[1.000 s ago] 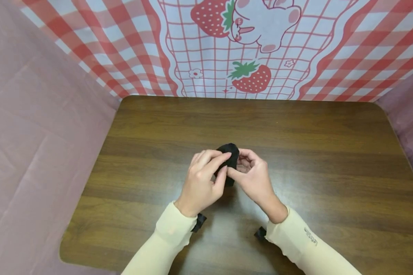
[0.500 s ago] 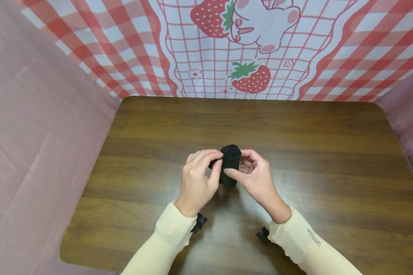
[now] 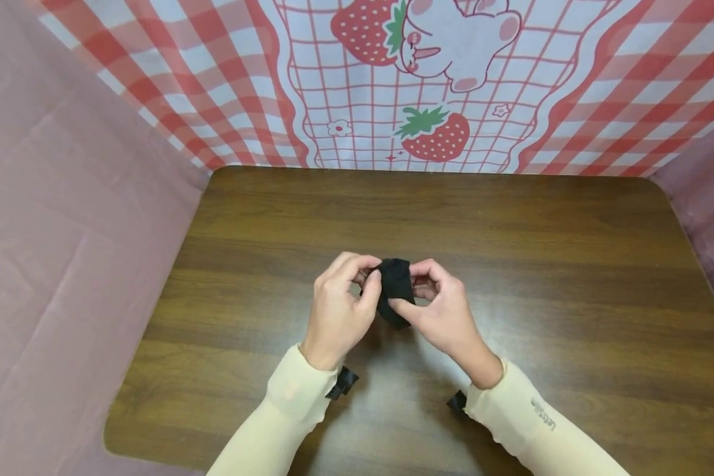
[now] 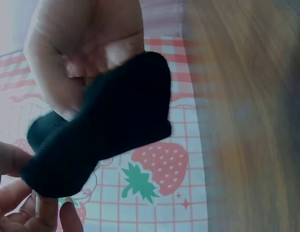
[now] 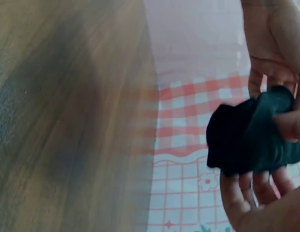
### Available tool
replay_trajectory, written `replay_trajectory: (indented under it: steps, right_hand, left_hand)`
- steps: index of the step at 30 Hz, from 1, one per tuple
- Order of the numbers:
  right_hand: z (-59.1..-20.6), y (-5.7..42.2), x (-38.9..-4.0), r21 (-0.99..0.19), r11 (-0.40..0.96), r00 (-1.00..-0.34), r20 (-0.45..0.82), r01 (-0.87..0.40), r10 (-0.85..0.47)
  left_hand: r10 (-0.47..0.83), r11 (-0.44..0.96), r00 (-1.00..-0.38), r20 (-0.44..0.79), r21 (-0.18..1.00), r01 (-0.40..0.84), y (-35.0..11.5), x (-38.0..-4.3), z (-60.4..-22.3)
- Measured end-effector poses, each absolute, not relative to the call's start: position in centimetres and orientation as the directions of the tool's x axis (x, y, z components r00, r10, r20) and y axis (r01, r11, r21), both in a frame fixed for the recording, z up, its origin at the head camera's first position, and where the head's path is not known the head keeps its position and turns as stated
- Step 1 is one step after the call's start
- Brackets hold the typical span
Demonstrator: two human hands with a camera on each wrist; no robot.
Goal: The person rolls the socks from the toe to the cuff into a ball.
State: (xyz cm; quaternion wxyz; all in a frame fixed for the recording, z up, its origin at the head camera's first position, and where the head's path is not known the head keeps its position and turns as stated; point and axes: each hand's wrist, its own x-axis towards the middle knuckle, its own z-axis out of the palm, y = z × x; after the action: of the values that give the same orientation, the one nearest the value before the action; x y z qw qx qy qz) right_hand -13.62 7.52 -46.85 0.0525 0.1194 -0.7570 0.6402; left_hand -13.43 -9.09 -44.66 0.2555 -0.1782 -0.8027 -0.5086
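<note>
A small bundle of black cloth, looking like a folded sock (image 3: 397, 281), is held just above the table between both hands. My left hand (image 3: 338, 301) pinches its left edge between thumb and fingers. On the other side my right hand (image 3: 446, 307) grips it, the thumb across the near face and the fingers behind. Layered folds and a rounded end of the sock (image 4: 126, 106) show in the left wrist view. The right wrist view shows the sock (image 5: 247, 140) with a crumpled outer edge and fingers beneath it.
Brown wood-grain table (image 3: 541, 251) lies under the hands. A red-and-white checked cloth (image 3: 357, 86) with strawberries hangs at its back edge, and pink fabric (image 3: 83, 218) covers the left side. Small black pieces (image 3: 343, 382) stick out at both cuffs.
My left fingers have shifted from over the sock's face to its left edge. The sock has tilted, its lower end swinging right. My right hand stays nearly in place, still gripping.
</note>
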Motion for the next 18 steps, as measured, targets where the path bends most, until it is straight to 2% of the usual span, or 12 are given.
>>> replay_trajectory:
  steps: [4, 7, 12, 18]
  right_hand:
    - [-47.0, 7.0, -13.4, -0.908, 0.308, -0.957, 0.288, -0.283, -0.029]
    - [-47.0, 6.7, -13.3, -0.900, 0.335, -0.956, 0.295, -0.277, 0.003]
    - [-46.7, 6.8, -13.1, -0.962, 0.210, -0.983, 0.181, -0.175, 0.012]
    - [-46.1, 7.1, -13.2, -0.994, 0.108, -0.998, 0.038, -0.033, 0.050]
  left_hand:
    - [0.094, 0.451, -0.816, 0.570, 0.706, 0.546, -8.9, -13.2, -44.8]
    - [0.160, 0.484, -0.813, 0.560, 0.674, 0.559, -8.9, -13.1, -44.9]
    - [0.301, 0.538, -0.802, 0.516, 0.602, 0.590, -9.4, -13.0, -44.8]
    - [0.473, 0.620, -0.758, 0.449, 0.442, 0.649, -10.2, -13.2, -44.1]
